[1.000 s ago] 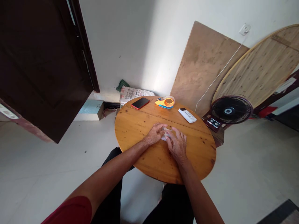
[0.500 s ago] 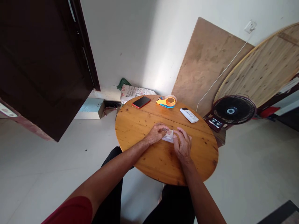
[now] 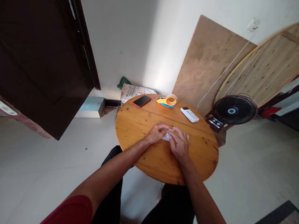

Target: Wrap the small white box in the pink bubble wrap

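Observation:
A small, whitish, partly see-through packet lies on the round wooden table between my two hands. My left hand pinches its left side with thumb and fingers together. My right hand bends over its right part, with thumb and fingertips closed on it. Both hands cover much of the packet, so what is inside cannot be made out. Beyond my hands stands a yellow and blue tape dispenser with a roll of clear tape.
A phone with a red edge lies at the table's far left. Right of the dispenser is a white device with a dark end. A black fan stands past the right edge, near a leaning board and a white cord.
My right hand has moved left over the packet, and its fingertips have come close to my left hand. The left hand stays where it was.

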`<state>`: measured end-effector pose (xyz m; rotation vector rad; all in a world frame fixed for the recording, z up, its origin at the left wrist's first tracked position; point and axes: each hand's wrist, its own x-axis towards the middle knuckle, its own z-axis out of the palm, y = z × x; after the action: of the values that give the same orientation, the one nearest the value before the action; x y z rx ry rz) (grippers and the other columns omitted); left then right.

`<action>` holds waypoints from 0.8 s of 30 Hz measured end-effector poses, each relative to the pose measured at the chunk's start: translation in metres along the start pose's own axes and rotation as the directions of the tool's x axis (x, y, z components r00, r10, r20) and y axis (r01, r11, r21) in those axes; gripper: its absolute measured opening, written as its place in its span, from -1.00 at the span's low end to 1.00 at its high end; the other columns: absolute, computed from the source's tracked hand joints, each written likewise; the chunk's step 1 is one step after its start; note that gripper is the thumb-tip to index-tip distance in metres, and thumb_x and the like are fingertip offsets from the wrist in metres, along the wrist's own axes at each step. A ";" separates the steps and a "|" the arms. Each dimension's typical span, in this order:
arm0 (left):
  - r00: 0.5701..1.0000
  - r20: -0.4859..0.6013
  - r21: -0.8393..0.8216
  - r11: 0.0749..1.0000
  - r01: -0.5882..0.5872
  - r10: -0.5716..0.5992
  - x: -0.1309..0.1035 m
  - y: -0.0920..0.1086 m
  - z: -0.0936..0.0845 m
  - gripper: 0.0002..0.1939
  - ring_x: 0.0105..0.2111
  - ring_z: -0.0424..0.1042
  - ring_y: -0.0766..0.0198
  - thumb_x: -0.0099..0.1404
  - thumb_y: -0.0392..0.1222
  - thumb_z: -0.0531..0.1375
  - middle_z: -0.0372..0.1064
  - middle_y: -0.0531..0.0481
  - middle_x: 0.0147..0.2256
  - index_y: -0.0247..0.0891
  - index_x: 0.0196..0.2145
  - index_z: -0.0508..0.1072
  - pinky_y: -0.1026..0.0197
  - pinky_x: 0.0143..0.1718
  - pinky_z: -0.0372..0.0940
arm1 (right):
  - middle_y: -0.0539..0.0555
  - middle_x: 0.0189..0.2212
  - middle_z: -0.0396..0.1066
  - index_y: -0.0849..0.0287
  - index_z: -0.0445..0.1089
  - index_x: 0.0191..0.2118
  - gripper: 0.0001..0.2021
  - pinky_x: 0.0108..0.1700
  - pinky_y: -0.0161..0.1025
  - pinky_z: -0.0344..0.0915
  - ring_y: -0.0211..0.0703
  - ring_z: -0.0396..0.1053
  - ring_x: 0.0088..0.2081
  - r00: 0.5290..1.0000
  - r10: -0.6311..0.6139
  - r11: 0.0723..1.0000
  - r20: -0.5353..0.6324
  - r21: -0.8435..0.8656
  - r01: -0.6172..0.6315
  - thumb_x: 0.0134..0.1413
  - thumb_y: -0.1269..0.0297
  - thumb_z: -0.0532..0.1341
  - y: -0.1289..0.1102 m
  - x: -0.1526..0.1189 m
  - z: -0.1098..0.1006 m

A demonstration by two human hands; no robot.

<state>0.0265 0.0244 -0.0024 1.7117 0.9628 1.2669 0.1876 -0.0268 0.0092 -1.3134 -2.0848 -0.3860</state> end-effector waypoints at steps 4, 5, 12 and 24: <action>0.999 0.011 -0.029 0.998 0.048 -0.048 -0.001 0.002 0.000 -0.83 -0.30 0.32 0.33 0.18 -0.24 0.20 0.38 -0.04 -0.25 -0.30 -0.25 0.51 0.29 -0.22 0.26 | 0.14 0.05 0.33 0.08 0.45 -0.12 -0.77 0.00 -0.07 0.10 -0.03 0.29 -0.05 1.000 -0.023 1.000 -0.016 -0.012 0.023 0.15 0.32 0.12 -0.003 0.001 -0.001; 0.998 0.011 -0.043 0.997 0.057 -0.057 -0.001 0.002 0.000 -0.83 -0.32 0.31 0.34 0.18 -0.24 0.20 0.37 -0.03 -0.26 -0.30 -0.25 0.51 0.30 -0.24 0.25 | 0.13 0.06 0.33 0.07 0.46 -0.13 -0.78 0.01 -0.07 0.10 -0.03 0.30 -0.05 0.999 -0.027 1.000 -0.026 -0.004 0.026 0.14 0.32 0.12 -0.003 0.000 -0.001; 0.996 0.017 -0.077 0.993 0.084 -0.083 -0.002 0.006 0.000 -0.84 -0.24 0.34 0.31 0.17 -0.31 0.21 0.38 -0.04 -0.21 -0.30 -0.26 0.52 0.30 -0.18 0.26 | 0.15 0.02 0.36 0.12 0.44 -0.16 -0.79 0.02 -0.08 0.15 -0.03 0.33 -0.01 0.986 0.069 0.996 -0.155 0.061 -0.060 0.14 0.36 0.10 0.007 -0.003 0.000; 0.997 0.035 -0.202 0.977 0.070 -0.064 -0.001 0.007 -0.001 -0.86 -0.08 0.35 0.21 0.13 -0.21 0.29 0.39 -0.10 -0.14 -0.30 -0.32 0.52 0.16 0.04 0.23 | 0.15 0.03 0.35 0.11 0.38 -0.03 -0.70 0.04 -0.07 0.14 -0.02 0.31 0.04 0.990 0.111 0.989 -0.091 0.106 -0.101 0.17 0.35 0.04 0.009 -0.001 0.001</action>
<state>0.0265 0.0207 0.0037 1.5227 0.8371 1.2490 0.1954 -0.0230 0.0069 -1.3136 -1.9199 -0.2881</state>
